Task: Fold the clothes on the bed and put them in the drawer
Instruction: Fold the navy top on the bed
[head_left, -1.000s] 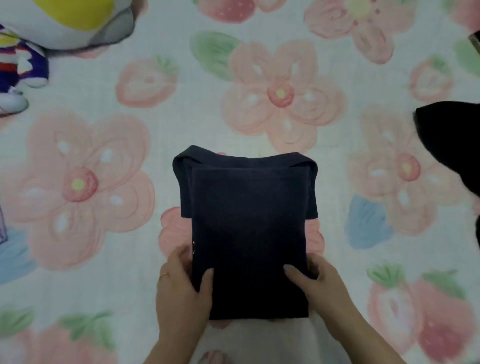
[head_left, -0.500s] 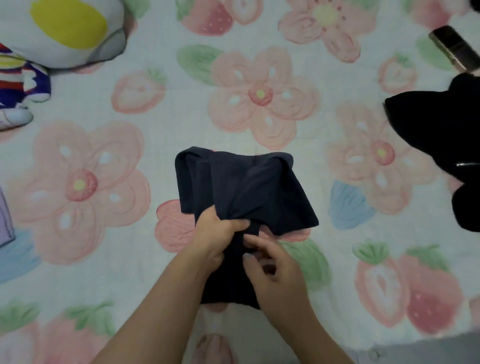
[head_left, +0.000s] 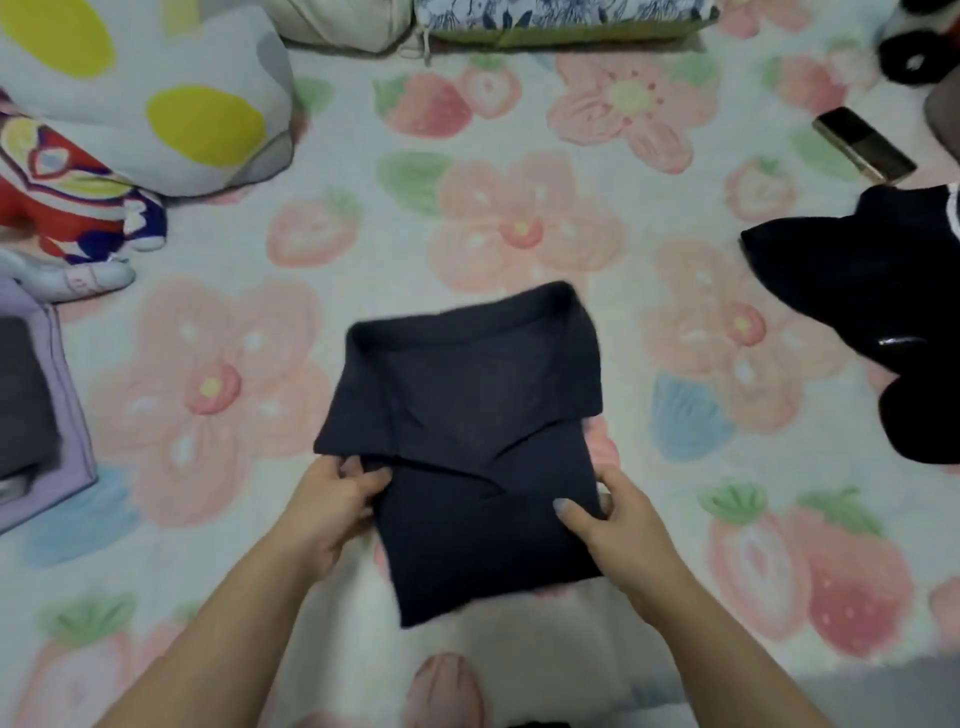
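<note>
Nearest the camera, both hands are on the navy top (head_left: 467, 447), which lies in the middle of the bed (head_left: 332, 156), folded to a rough rectangle. The left hand (head_left: 332, 509) has its grip pinched on the left edge, fingers tucked in just under the loose flap. The right hand (head_left: 618, 525) has its grip closed on the right edge, thumb on top and the other fingers out of sight underneath. My guess is they're holding it by both sides so the bundle stays together when it gets lifted or given one more fold.

The far half of the top is messier. The flaps splay wider than the near part and the far edge is rolled over, so I'd say it needs tidying before it goes anywhere.

Further out on the left edge there's a lilac box (head_left: 72, 431) with something grey folded (head_left: 21, 395) inside. That looks like the drawer, parked close so it's a short reach. Over on the right is a heap of black clothes (head_left: 857, 291), not folded yet, so I reckon the job's maybe partway.

Far left is a plush toy (head_left: 62, 208) and a spotty cushion (head_left: 171, 104), and far right a gold phone-ish thing (head_left: 862, 145), all well apart from the folding spot.
</note>
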